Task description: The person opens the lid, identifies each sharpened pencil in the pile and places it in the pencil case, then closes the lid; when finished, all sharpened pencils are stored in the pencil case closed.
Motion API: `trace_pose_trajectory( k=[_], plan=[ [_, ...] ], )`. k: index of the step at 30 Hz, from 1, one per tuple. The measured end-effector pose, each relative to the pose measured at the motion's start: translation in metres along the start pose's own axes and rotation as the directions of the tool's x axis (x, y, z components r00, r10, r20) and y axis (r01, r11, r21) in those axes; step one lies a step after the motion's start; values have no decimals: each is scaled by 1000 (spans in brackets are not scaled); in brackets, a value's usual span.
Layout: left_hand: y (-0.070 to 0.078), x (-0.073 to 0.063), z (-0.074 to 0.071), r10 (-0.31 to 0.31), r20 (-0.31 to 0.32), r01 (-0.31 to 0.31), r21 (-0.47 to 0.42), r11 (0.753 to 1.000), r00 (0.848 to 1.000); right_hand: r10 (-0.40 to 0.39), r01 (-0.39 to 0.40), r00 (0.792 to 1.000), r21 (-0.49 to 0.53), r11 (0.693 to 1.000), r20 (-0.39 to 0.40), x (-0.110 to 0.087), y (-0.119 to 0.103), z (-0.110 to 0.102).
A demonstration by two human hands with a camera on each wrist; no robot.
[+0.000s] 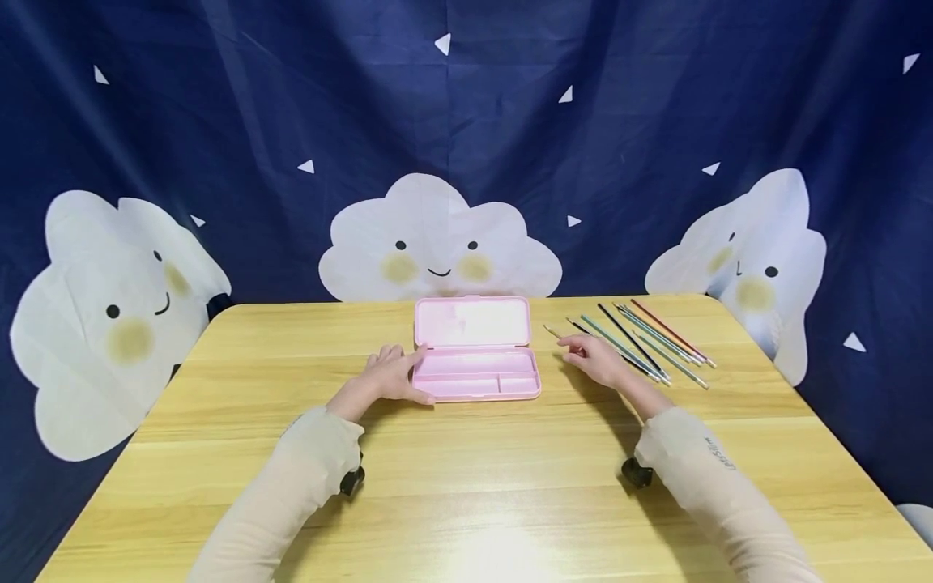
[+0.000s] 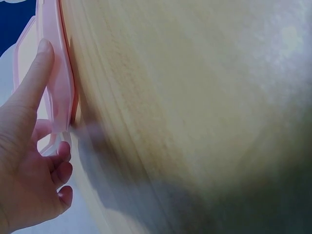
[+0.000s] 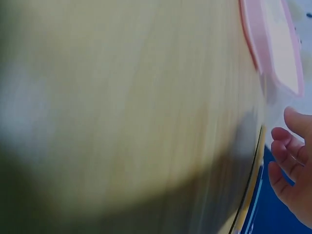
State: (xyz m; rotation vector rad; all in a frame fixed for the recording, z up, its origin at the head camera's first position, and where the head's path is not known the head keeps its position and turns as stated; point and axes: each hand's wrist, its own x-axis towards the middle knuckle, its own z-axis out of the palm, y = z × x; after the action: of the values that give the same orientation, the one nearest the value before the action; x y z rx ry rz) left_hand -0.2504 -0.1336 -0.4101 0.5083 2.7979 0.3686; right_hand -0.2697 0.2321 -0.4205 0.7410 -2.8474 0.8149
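Observation:
A pink pencil case [image 1: 477, 387] lies with its lid [image 1: 474, 322] tipped back. Its tray is divided into compartments, and none of them shows a pencil. My left hand [image 1: 389, 375] grips the case's left end, the thumb along the front side and a finger at the far side, as the left wrist view shows. To the right of the case, my right hand [image 1: 594, 359] hovers by a yellow pencil [image 1: 551, 330], partly hidden by it. In the right wrist view the fingers [image 3: 280, 175] bend loosely, thumb apart, with nothing visible between them.
Several pencils in green, black and red, such as the red pencil [image 1: 666, 328], lie fanned out beyond my right hand. The wooden table [image 1: 481, 470] ends at a dark blue curtain [image 1: 496, 138] with cloud prints. A dark wrist device [image 1: 637, 472] sits under the right sleeve.

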Motion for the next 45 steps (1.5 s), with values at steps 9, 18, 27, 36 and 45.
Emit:
trace_pose_trajectory(
  k=[9,18,27,36,45],
  plan=[
    [1,-1,2,-5,13,5,-26,1000,1000,64,-64,998,-36,997,11,-14,23,-12],
    [0,1,1,4,9,-4,-17,1000,1000,111,-104,992,-104,989,66,-17,32,-10],
    [0,0,0,12,0,-12,-19,1000,1000,98,-97,995,-68,993,9,-16,31,-10],
    [0,1,2,8,1,-8,-7,1000,1000,40,-43,998,-51,998,-55,-8,13,-15],
    [1,1,1,18,-5,-18,7,1000,1000,-100,99,995,-34,994,-14,8,-13,2]
  ],
)
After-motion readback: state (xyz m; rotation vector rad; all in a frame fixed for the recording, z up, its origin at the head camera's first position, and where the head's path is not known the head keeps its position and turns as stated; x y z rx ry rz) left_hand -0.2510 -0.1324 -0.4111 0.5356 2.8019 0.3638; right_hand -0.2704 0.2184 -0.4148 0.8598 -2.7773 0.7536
